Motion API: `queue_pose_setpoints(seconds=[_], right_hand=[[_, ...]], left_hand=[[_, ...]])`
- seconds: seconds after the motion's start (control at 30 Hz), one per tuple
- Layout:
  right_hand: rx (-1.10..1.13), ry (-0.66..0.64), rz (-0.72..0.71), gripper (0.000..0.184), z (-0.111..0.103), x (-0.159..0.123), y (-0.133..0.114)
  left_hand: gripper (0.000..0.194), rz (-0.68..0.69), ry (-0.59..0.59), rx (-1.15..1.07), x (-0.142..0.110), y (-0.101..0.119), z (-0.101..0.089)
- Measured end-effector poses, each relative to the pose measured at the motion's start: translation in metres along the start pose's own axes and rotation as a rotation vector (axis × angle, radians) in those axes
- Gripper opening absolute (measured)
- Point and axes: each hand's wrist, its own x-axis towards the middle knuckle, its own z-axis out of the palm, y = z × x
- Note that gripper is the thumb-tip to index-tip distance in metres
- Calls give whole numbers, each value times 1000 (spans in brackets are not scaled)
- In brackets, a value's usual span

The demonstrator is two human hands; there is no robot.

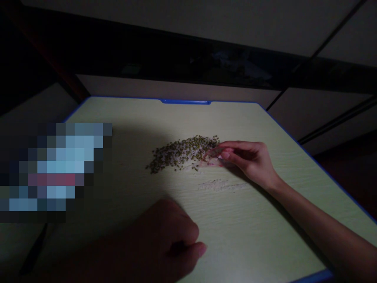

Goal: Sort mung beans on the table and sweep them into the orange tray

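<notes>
A heap of small green beans (182, 152) lies on a pale green table (250, 228) with a blue rim. My right hand (250, 159) reaches in from the right, its fingers pressed together at the heap's right edge, among white grains mixed in there; whether it holds a grain I cannot make out. A thin smear of white grains (219, 184) lies just in front of the heap. My left hand (173, 239) rests in shadow near the table's front edge, curled into a loose fist with the thumb out, nothing visible in it.
A blurred-out patch (55, 173) covers something on the table's left side. A dark slim object (33, 251) lies at the front left. The room is dim; the floor and a dark low band lie beyond the table's far edge (185, 102).
</notes>
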Motion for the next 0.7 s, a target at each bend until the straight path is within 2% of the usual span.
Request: queue_pose_setpoints(seconds=[0.27, 0.5, 0.7], right_hand=[[-54, -3, -14, 18, 2, -1, 1], [-55, -23, 4, 19, 4, -1, 2], [-80, -60, -42, 19, 2, -1, 1]], left_hand=[[39, 37, -28, -13, 2, -4, 0], [38, 1, -19, -5, 0, 0, -1], [38, -10, 20, 9, 0, 0, 1]])
